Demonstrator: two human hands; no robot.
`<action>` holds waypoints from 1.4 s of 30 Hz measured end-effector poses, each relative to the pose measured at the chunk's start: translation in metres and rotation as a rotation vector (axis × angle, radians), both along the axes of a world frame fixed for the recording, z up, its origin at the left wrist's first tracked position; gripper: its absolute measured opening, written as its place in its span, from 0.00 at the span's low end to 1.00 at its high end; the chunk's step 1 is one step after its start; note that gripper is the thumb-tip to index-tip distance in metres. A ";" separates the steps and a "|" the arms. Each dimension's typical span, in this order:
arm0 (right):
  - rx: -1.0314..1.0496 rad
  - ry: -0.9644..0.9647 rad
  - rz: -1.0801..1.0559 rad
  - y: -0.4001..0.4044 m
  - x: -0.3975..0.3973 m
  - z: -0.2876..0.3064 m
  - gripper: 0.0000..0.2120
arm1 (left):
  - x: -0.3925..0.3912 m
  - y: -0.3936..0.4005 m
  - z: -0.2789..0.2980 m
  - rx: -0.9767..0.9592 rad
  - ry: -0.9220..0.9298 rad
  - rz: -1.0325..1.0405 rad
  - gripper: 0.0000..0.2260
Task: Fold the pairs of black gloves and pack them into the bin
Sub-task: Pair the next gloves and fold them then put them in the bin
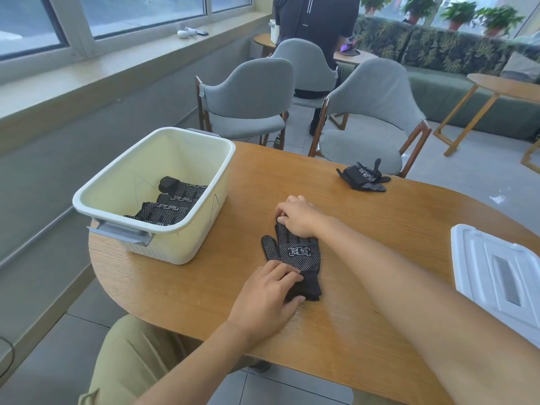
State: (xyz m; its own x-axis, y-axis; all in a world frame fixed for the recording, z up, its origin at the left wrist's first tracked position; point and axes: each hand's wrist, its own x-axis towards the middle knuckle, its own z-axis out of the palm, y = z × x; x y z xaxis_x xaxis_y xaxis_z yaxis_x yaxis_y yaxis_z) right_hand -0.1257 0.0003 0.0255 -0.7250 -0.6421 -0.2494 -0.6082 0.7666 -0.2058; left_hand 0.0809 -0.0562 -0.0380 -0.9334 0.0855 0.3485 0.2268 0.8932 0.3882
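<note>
Lying flat on the grained wooden table [181,290], a dotted knit glove [295,252] has its fingertips pinched by the right hand [298,216], the left hand [267,296] gripping its ribbed cuff.

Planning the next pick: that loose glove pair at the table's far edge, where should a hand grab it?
Probably the bunched middle of the glove pair, pinched from above. It lies crumpled, fingers splaying outward, so the centre likely gathers both gloves. Come from the near side; a grey chair stands just behind it.
</note>
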 end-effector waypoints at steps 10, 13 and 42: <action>-0.279 0.004 0.044 0.026 0.008 0.027 0.03 | -0.002 0.000 -0.005 -0.022 0.004 0.001 0.17; -0.311 0.127 0.026 0.044 0.014 0.036 0.09 | -0.001 0.001 -0.004 -0.022 0.012 0.004 0.18; -0.454 0.315 -0.039 0.135 0.153 -0.050 0.12 | 0.022 -0.007 0.005 0.017 -0.026 -0.010 0.16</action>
State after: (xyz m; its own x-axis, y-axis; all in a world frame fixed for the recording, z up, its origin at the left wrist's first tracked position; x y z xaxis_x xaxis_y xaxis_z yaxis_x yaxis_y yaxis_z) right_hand 0.0271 0.1353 -0.0250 -0.7454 -0.6053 0.2792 -0.6664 0.6666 -0.3339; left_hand 0.1027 -0.0636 -0.0331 -0.9414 0.0890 0.3254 0.2250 0.8842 0.4093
